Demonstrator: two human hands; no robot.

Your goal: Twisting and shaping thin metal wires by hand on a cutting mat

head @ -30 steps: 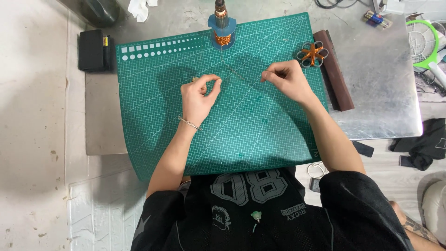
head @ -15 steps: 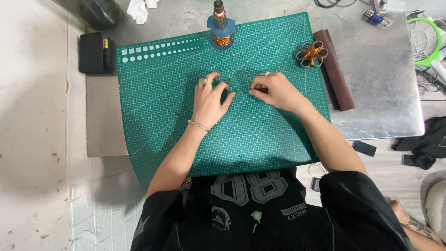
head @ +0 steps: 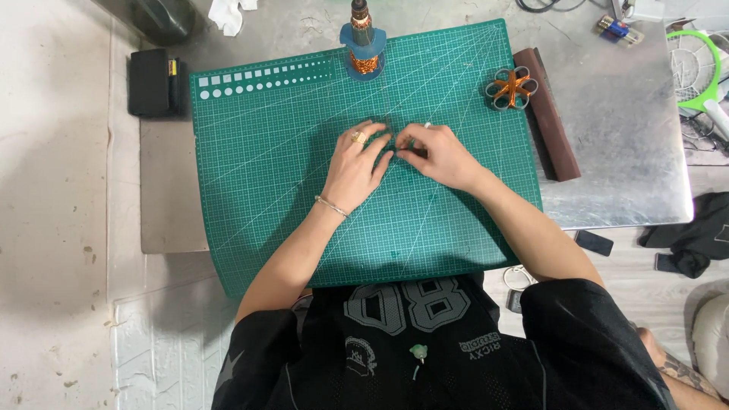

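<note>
Centrally, left hand (head: 355, 167) and right hand (head: 440, 156) meet — fingers pinched, contents unclear — green mat (head: 258, 152).

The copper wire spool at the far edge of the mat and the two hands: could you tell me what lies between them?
In the head view, only bare green cutting mat lies between the copper wire spool and the left hand and right hand.

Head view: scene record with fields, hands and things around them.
surface: green cutting mat on a metal table
left hand: on the mat, fingers meeting the right hand's at mid-mat
right hand: on the mat, fingers pinched; whatever they hold is too small to tell
far edge: copper wire spool
right of mat: orange ring cluster, brown bar
left of mat: black case
</note>
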